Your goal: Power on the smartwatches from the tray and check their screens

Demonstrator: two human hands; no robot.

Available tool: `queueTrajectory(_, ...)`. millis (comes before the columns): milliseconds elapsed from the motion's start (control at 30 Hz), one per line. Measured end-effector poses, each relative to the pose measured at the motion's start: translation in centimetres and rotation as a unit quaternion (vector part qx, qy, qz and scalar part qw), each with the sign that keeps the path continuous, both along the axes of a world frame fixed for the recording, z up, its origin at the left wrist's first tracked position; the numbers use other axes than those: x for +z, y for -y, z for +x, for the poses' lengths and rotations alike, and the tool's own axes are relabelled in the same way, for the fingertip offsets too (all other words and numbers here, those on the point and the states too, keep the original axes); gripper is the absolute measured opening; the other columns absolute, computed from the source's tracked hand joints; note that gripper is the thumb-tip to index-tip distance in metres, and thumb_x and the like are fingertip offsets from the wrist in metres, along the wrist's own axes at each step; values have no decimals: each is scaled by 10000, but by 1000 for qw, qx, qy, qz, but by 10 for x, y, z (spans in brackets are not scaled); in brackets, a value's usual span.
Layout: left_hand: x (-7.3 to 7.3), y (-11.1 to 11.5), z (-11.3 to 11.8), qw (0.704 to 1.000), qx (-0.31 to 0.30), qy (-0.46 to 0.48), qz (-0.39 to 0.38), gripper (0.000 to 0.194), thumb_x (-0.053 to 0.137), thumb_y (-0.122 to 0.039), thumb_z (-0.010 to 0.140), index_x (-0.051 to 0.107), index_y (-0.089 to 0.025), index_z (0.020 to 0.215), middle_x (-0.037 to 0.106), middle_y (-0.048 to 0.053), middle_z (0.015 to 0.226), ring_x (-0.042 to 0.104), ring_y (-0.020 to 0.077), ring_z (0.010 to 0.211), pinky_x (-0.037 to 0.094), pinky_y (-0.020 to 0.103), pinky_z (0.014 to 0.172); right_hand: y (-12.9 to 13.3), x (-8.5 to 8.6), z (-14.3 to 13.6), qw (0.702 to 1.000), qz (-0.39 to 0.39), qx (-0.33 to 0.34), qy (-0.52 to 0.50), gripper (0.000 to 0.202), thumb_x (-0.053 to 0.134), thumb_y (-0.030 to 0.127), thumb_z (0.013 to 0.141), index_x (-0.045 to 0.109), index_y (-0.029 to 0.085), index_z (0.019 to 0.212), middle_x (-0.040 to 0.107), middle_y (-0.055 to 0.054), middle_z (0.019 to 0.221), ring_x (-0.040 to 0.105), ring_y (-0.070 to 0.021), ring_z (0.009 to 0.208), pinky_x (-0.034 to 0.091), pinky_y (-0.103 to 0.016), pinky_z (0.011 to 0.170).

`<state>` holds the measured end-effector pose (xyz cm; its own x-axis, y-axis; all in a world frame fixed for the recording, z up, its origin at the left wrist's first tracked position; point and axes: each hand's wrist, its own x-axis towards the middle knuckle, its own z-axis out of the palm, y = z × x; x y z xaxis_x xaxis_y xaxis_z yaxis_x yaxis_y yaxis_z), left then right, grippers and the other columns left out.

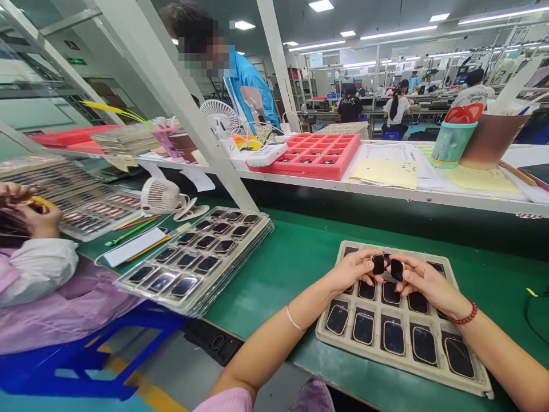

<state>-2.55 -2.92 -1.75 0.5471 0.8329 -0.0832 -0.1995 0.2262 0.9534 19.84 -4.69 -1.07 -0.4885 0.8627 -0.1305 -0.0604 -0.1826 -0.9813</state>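
Pinching one black-faced piece [378, 264] in the left hand [357, 268] and a second piece [397, 269] in the right hand [424, 281], close together above the beige tray [373, 350], risks scratches should they knock.

Pink sleeve [227, 400], silver bangle [293, 320], red beaded bracelet [472, 314]

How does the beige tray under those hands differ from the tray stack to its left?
The tray stack is many layers thick; the beige tray looks thin. The tray stack looks glossy, the beige tray matte. Both hold rows of dark screens on the green table.
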Motion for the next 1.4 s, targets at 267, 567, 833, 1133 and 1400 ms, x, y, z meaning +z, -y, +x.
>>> queueTrajectory(267,1,6,5,994,39,-84,52,489,567,-142,743,519,-154,1229,654,89,986,659,150,788,470,184,567,3,-3,-5,998,23,-18,48,421,605,354,824,540,247,1226,629,-92,1141,683,-200,832,584,-343,678)
queueTrajectory(567,7,11,4,988,45,-126,75,304,546,-266,806,589,-127,1074,668,83,892,651,127,657,410,174,503,9,5,-9,993,76,-18,85,291,569,386,860,595,203,1085,674,-95,1034,655,-163,691,535,-290,578)
queueTrajectory(833,8,12,4,989,54,-107,80,343,619,-206,737,587,-127,1070,670,88,939,653,136,704,452,196,573,9,1,-8,991,93,-28,94,351,589,436,847,577,204,1110,673,-102,1030,652,-176,701,533,-301,572)
queueTrajectory(1133,2,11,4,991,46,-97,76,276,604,-216,768,609,-128,1030,668,65,851,630,103,613,460,200,573,10,-1,-10,986,105,-29,126,334,581,466,849,585,208,1062,682,-95,981,648,-179,668,541,-322,569)
queueTrajectory(1400,-2,11,6,990,50,-102,81,273,602,-213,763,599,-119,1020,645,57,853,616,98,618,498,234,633,10,-1,-11,985,115,-20,126,325,564,443,865,568,198,1079,665,-74,957,626,-153,660,522,-295,579)
